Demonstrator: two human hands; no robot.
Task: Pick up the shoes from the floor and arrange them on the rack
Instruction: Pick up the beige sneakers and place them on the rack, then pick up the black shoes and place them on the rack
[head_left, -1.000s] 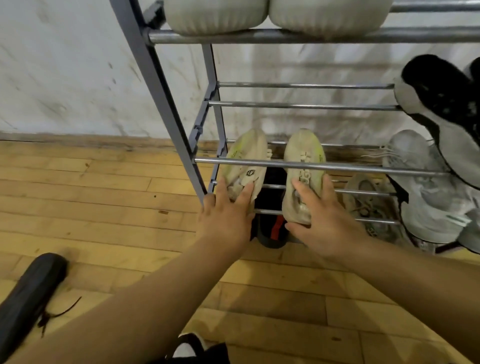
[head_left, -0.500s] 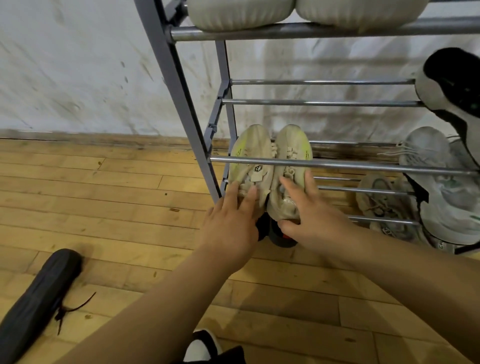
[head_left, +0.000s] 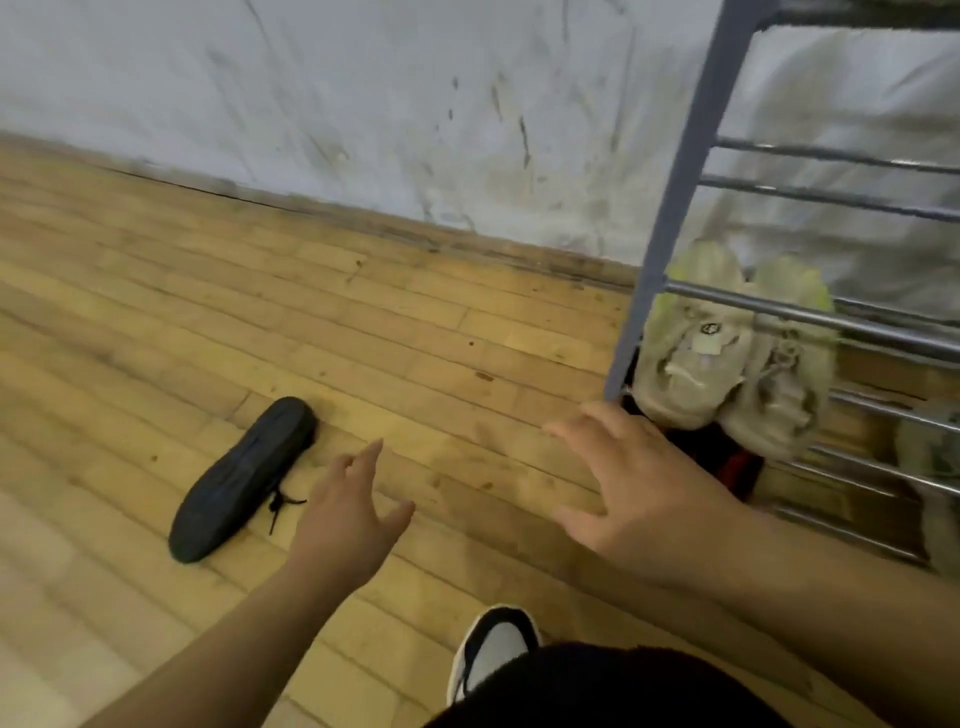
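Black shoe (head_left: 244, 480) and your grip: your left grip (head_left: 348, 519) hangs with fingers spread and holds nothing, near the shoe but not touching it. Your right grip (head_left: 628, 493) is spread and empty too, in front of the rack's corner post.
Where it lies: on the wooden floor (head_left: 156, 312), sole up, to the left of the rack (head_left: 691, 171) and well apart from it.
Look: a long, dark, ridged sole faces you. A black lace (head_left: 280, 506) trails out on the side nearest your left grip. The upper is hidden underneath.
Handling, as a judgement: probably light, with a bendy sole and a soft upper. The matt rubber should not slip, and nothing looks fragile.
Where to take hold: the narrower middle of the sole looks best, thumb on one edge and fingers on the other. Or roll it over and take the heel collar. Mind the loose lace, which could catch on a rail.
Beyond: a pale pair (head_left: 685, 364) rests on the lower rails, the two shoes touching.
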